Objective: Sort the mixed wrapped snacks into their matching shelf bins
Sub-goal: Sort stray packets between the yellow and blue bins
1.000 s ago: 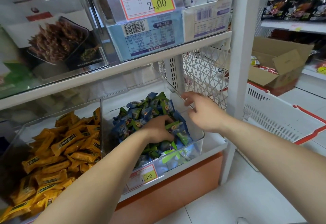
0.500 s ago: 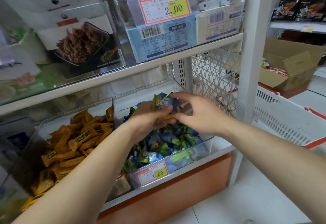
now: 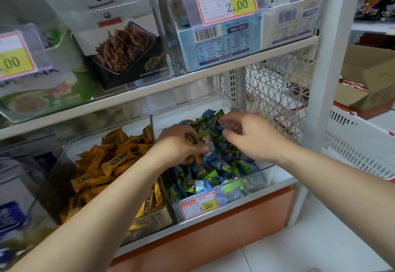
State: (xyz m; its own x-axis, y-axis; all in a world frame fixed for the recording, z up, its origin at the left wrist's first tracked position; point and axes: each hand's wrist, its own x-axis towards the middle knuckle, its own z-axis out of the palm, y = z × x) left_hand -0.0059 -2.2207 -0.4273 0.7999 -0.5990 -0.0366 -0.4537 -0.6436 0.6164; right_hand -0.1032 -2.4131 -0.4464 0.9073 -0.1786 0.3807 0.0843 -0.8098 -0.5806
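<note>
The person's left hand [image 3: 181,143] is down in the clear bin on the right [image 3: 268,170]. Its fingers are curled round a small bunch of the blue and green snacks [image 3: 213,173] that fill this bin. The right hand [image 3: 253,136] is just beside it, over the far side of the pile. Its fingers are bent and its thumb is close to its first finger. They touch the top wrappers, but it is hard to tell if they hold one. The two hands are near each other but do not touch.

The clear bin on the left [image 3: 64,152] is full of orange snacks [image 3: 106,160]. A price tag [image 3: 199,205] sits on the near wall of the right bin. A white basket [image 3: 359,143] stands far right, with a cardboard box [image 3: 367,75] behind it.
</note>
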